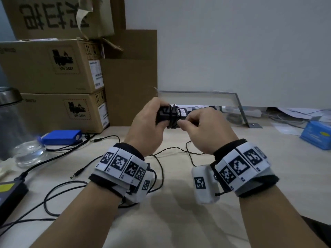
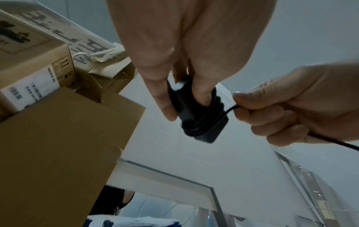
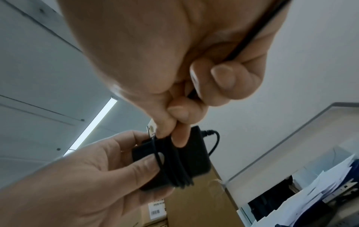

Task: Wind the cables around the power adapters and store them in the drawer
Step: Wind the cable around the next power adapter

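A black power adapter (image 1: 169, 116) (image 2: 202, 119) (image 3: 186, 159) is held up above the desk, with several turns of its thin black cable (image 2: 202, 122) (image 3: 174, 167) wound round its middle. My left hand (image 1: 148, 126) (image 2: 174, 61) (image 3: 87, 176) grips the adapter's left end, thumb and fingers curled round it. My right hand (image 1: 204, 129) (image 2: 291, 106) (image 3: 174, 76) pinches the cable right beside the adapter. The loose rest of the cable (image 1: 172, 149) hangs from my right fist down onto the desk. No drawer is in view.
Stacked cardboard boxes (image 1: 53, 68) stand at the back left. A blue battery pack (image 1: 61, 136), a glass dish (image 1: 28, 154), loose black cables with barrel plugs (image 1: 78, 173) and a dark device (image 1: 9, 196) lie on the desk's left. A blue box (image 1: 317, 135) sits far right.
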